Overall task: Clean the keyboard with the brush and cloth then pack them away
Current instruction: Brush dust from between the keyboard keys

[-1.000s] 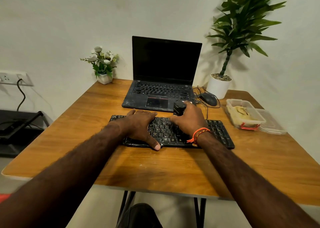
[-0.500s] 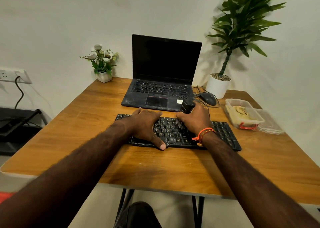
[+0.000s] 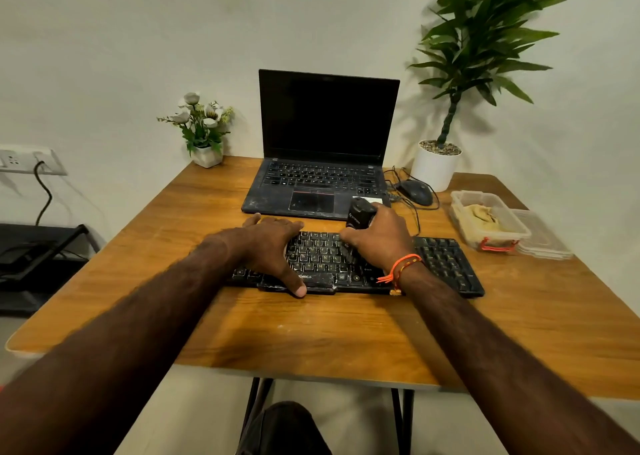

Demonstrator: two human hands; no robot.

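A black dusty keyboard (image 3: 446, 264) lies across the middle of the wooden table (image 3: 311, 333). My left hand (image 3: 270, 246) rests flat on its left half, fingers spread and thumb at the front edge. My right hand (image 3: 381, 240) grips a black brush (image 3: 360, 214) by its handle, and the bristles point down onto the middle keys. A beige cloth (image 3: 483, 217) lies folded in a clear plastic box (image 3: 460, 198) at the right side of the table.
An open black laptop (image 3: 325, 163) stands behind the keyboard. A mouse (image 3: 415, 191) with cable lies right of it. The box lid (image 3: 543, 240) sits beside the box. A white potted plant (image 3: 436, 167) and a small flower pot (image 3: 206, 155) stand at the back.
The brush in my right hand has shifted a little to the right across the keys. My left hand stays on the keyboard. The view has moved slightly.
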